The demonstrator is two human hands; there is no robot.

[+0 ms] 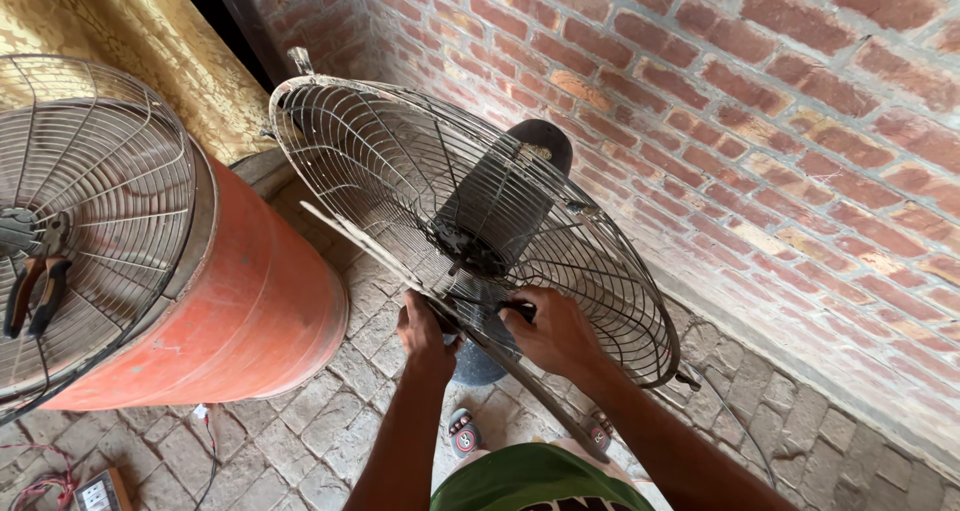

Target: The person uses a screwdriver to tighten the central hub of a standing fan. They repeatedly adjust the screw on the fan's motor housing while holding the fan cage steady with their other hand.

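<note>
Both hands (pixel 425 329) (pixel 550 329) grip fan guard (pixel 400 161) btm (rim)

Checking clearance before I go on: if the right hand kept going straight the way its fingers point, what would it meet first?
The right hand points up and left, already among the wires of the fan guard. Going straight on, it would most likely meet the dark motor housing first, though depth is hard to judge from one view.
</note>
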